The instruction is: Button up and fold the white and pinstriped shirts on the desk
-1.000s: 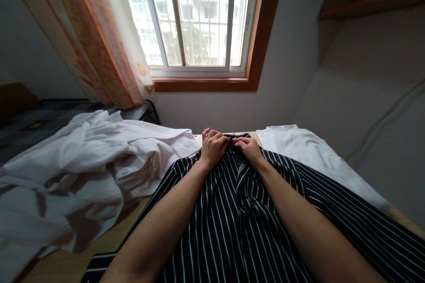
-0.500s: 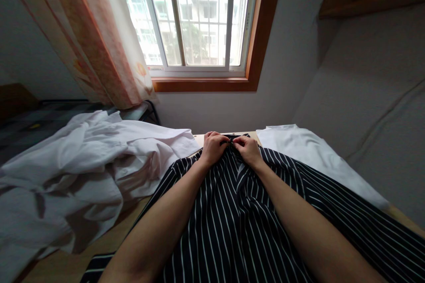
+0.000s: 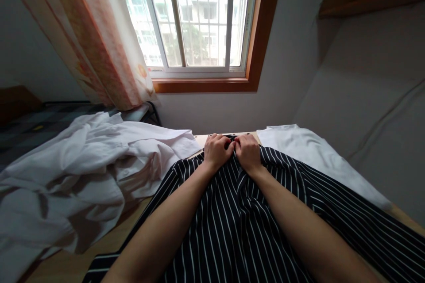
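A black shirt with white stripes [image 3: 219, 221] lies spread out in front of me, its collar end at the far side and a sleeve running off to the lower right. My left hand [image 3: 218, 150] is closed on the shirt at the collar. Right beside it, my right hand [image 3: 247, 152] pinches the same spot, the thumbs and fingertips of both hands nearly meeting. Whatever small part sits between the fingertips is hidden by them. Below the hands, the front of the shirt is bunched into folds.
A crumpled pile of white clothing [image 3: 99, 163] covers the left of the wooden table [image 3: 63, 265]. A flatter white garment [image 3: 308, 150] lies at the right. Beyond are a window [image 3: 199, 17], a curtain [image 3: 99, 44] and a checked bed [image 3: 20, 132].
Both hands have turned slightly and drawn closer together at the collar, with the fingers curling more over the cloth. The shirt has barely moved.
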Available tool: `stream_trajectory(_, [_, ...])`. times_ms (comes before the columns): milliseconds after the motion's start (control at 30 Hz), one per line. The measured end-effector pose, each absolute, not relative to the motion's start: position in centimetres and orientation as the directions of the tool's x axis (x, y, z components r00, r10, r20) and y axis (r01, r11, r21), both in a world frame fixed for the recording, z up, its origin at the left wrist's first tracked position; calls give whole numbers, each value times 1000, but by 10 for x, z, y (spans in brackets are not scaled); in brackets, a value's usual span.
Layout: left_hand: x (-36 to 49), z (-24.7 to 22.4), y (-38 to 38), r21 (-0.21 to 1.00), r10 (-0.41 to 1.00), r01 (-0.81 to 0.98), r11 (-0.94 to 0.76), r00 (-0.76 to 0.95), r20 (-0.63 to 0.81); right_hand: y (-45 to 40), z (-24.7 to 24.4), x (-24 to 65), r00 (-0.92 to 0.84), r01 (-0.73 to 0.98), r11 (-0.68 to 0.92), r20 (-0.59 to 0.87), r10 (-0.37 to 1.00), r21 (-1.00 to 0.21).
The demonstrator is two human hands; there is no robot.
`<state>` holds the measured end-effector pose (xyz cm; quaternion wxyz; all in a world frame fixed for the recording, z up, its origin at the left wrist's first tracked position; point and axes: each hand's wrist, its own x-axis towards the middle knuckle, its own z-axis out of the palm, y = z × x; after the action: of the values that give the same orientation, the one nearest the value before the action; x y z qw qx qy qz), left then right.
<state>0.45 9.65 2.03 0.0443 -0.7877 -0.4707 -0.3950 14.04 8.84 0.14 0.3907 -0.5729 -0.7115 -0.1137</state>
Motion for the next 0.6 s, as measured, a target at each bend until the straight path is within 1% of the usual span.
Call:
stream_trajectory(67, [7,19,98,336,734,778,-531,224,640,87,3,139,-56,921,304,691,721,-243])
stream_trajectory(167, [8,18,100,390,769,765,-513,208,604,85,5,139,-72,931,298,695,716,-211])
stream_trajectory(267, [9,16,101,443,788,739,-508,190,586,85,4,139,-83,931,304,694,715,-202])
stream_trajectory(333, [10,14,102,469,794,725,-504,175,583,86,3,139,-76,926,309,693,717,-219])
stream_trajectory(400, [12,13,103,496,804,713,-496,161,573,87,0,139,-36,908,310,686,727,-281])
stream_trajectory(533, [14,13,105,551,836,698,-458,127,534,92,-5,138,108,808,303,634,766,-504])
stream_trajectory(600, [13,13,105,557,846,701,-446,127,518,95,-6,138,164,742,292,587,793,-603])
